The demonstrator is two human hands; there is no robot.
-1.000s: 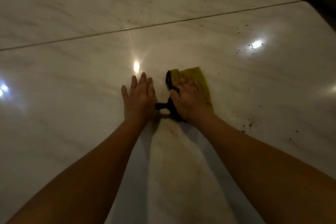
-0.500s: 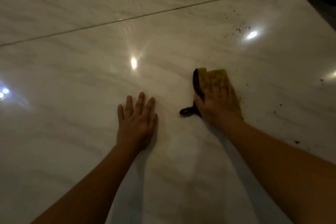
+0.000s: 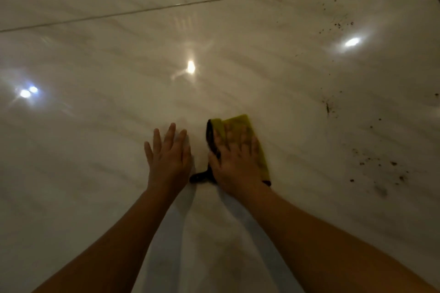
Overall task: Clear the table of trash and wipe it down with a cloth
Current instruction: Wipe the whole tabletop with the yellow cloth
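cloth back beside left grip, flat under right grip

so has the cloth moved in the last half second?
Yes. The cloth slid left under the right hand, away from the crumbs, ending close beside the left hand.

**Readable Markings**

No text, label, brand, number or sign can be read. The table and the cloth show plain surfaces only. The view is dim and slightly blurred.
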